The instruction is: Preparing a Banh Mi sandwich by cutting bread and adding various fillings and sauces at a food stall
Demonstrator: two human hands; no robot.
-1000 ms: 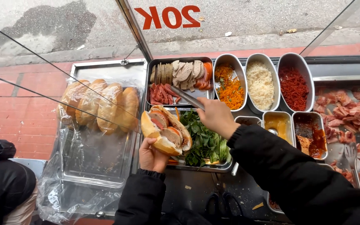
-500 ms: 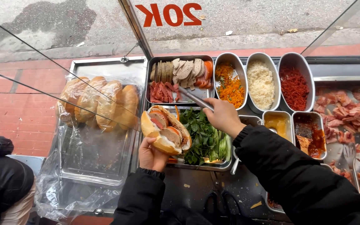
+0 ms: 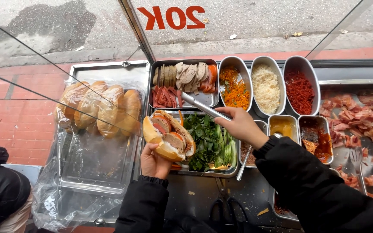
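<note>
Up top, a steel tray (image 3: 210,100) holds sliced meats, beside oval tubs of shredded carrot (image 3: 234,86), pale shreds (image 3: 265,88) and red shreds (image 3: 299,90); herbs and cucumber fill the nearer tray (image 3: 208,144). Left hand (image 3: 153,163) cups the filled baguette (image 3: 168,134) (split side up). Right hand (image 3: 240,126) pinches metal tongs (image 3: 204,108) over the meats.

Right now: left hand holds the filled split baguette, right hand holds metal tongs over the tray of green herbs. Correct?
One error: the head view shows the metal tongs in the right hand reaching over the steel tray of sliced meats, not the tray of green herbs. The left hand does hold the filled split baguette.
</note>
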